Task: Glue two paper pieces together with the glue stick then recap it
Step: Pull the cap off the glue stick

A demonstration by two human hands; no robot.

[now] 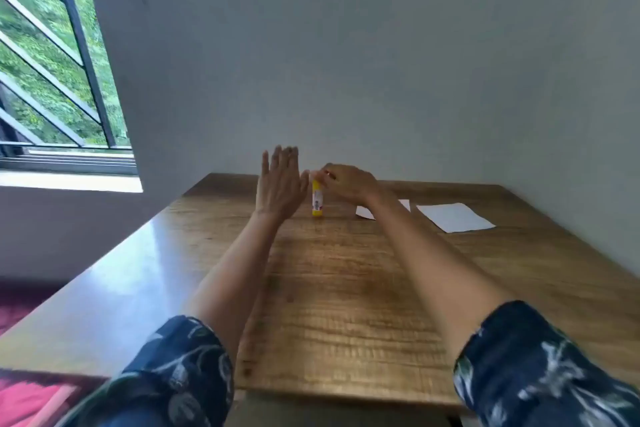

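Pinched at its top by the right hand (pixel 349 184), the yellow glue stick (pixel 317 199) stands upright on the wooden table (pixel 339 288) near its far edge; whether the cap is on cannot be told. The left hand (pixel 280 185) is spread flat and grasps nothing, just beside the tube. It looks light, rigid, smooth and easily toppled, so the barrel is the place to grip. Two thin, floppy paper pieces (pixel 453 217) lie flat to the right.

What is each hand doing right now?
Left hand: open, flat, beside the glue stick.
Right hand: closed on the glue stick's top.
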